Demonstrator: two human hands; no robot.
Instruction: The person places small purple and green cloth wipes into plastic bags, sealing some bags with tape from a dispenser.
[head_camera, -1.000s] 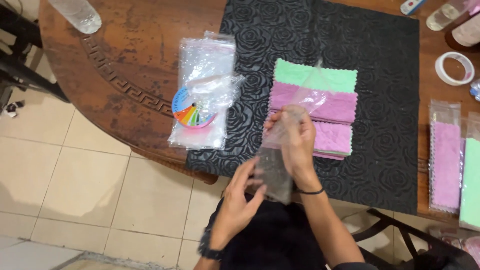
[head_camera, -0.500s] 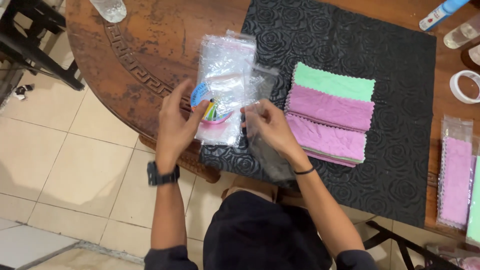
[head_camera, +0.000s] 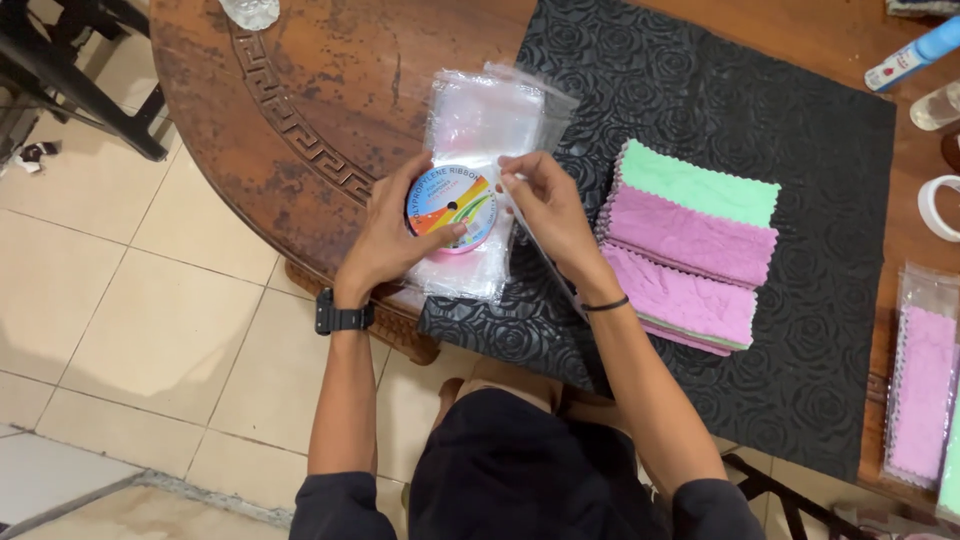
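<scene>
Landmark: the ribbon spool (head_camera: 452, 207), round, rainbow-faced, sat on top of the stack of clear bags (head_camera: 480, 150) at the near edge of the wooden table (head_camera: 300, 130).
Left hand (head_camera: 392, 232): cupped the spool's left rim, thumb pressed on its face, pinning it.
Right hand (head_camera: 545, 205): just right of the spool, fingertips pinched on the edge of one clear bag (head_camera: 540, 250).
Handling: the film looked light, limp and slick, so a pinch at the open edge should have served best; the spool looked stiff enough to weigh the stack down.
Right of the spool: stacked pink and green cloths (head_camera: 690, 240) on a black mat (head_camera: 820, 330).
</scene>
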